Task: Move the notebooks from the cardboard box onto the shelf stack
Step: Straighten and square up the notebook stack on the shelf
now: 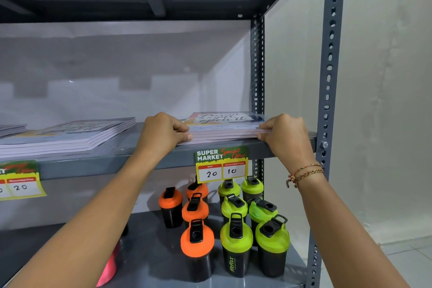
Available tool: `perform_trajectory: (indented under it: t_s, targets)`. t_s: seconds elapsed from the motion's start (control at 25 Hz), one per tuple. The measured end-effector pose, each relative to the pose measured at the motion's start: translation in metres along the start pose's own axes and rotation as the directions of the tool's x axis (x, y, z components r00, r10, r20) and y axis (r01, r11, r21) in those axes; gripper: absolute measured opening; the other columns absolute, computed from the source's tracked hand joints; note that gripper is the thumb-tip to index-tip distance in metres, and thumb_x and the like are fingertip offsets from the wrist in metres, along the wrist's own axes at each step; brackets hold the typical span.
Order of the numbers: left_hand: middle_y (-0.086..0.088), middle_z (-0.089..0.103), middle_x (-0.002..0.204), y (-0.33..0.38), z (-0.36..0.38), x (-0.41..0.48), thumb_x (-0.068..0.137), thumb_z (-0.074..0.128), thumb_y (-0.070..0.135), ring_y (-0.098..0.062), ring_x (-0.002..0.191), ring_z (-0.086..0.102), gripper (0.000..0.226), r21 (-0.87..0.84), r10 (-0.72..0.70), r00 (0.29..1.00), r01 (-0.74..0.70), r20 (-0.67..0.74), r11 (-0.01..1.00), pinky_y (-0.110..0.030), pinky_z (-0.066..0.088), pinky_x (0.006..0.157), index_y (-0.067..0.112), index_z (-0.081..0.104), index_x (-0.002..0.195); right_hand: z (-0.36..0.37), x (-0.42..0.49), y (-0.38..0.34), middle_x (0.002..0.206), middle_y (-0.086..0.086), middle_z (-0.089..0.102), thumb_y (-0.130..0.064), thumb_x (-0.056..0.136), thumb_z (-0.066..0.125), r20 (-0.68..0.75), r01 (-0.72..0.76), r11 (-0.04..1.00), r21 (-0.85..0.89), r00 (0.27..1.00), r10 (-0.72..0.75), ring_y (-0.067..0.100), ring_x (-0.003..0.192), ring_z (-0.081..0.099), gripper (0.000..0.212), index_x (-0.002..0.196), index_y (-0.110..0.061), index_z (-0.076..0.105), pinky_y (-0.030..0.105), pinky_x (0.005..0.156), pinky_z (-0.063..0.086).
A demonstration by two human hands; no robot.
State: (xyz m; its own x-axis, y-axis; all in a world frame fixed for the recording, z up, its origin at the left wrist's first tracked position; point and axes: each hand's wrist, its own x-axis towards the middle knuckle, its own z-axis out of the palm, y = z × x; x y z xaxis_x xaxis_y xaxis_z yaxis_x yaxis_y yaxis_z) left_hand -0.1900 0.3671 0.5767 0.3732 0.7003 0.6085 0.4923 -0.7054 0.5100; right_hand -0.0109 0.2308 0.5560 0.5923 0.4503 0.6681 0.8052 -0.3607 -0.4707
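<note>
A stack of thin notebooks with a lettered cover lies at the right end of the grey metal shelf. My left hand grips the stack's left front corner, thumb on top. My right hand grips its right front corner the same way. A second notebook stack lies further left on the same shelf, and the edge of a third stack shows at the far left. The cardboard box is out of view.
A price tag reading 20 and 10 hangs from the shelf edge, another tag at left. Orange-lidded shaker bottles and green-lidded shaker bottles stand on the lower shelf. The perforated upright post is just right of my right hand.
</note>
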Motion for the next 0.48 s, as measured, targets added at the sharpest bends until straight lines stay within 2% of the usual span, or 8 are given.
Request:
perform_trajectory:
  t_s: [0.28,0.48]
  targets:
    - [-0.013,0.072,0.113,0.006,0.004,-0.004,0.077,0.076,0.014,-0.023,0.11,0.063,0.031,0.03,0.01,0.999,-0.009,-0.044,1.0,-0.02,0.04,0.089,0.002,0.072,0.106,-0.005,0.013,0.011,0.112,0.012,0.072,-0.012,0.08,0.073,0.06,-0.007,0.994,0.11,0.998,0.0,0.027,0.108,0.063,0.024,0.105,-0.008,0.072,0.031,0.1,0.049]
    - [-0.012,0.073,0.111,0.005,0.007,-0.008,0.078,0.075,0.014,-0.023,0.108,0.063,0.028,0.054,0.033,0.996,-0.029,-0.079,0.998,-0.022,0.041,0.089,0.004,0.073,0.104,-0.006,0.02,0.013,0.109,0.014,0.073,-0.011,0.081,0.073,0.117,0.0,0.99,0.139,0.993,-0.016,0.025,0.106,0.064,0.024,0.105,-0.009,0.072,0.024,0.095,0.046]
